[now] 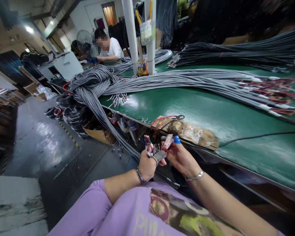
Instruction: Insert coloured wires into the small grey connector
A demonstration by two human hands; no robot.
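Observation:
My left hand is closed around a bunch of cable ends, in front of the bench edge. Fine coloured wires fan out above its fist, some with bare copper-coloured tips. A grey cover wraps the left thumb. Close beside it, my right hand pinches at the thin wires; its exact hold is partly hidden. One right finger has blue tape and another a pale pink wrap. Long grey cables hang from the bench down toward my left hand.
Grey cables with stripped ends lie across the green bench, with black cables behind. A taped cardboard piece sits at the near edge. White posts rise from the bench. A co-worker sits at the far end; cable coils stand on the floor.

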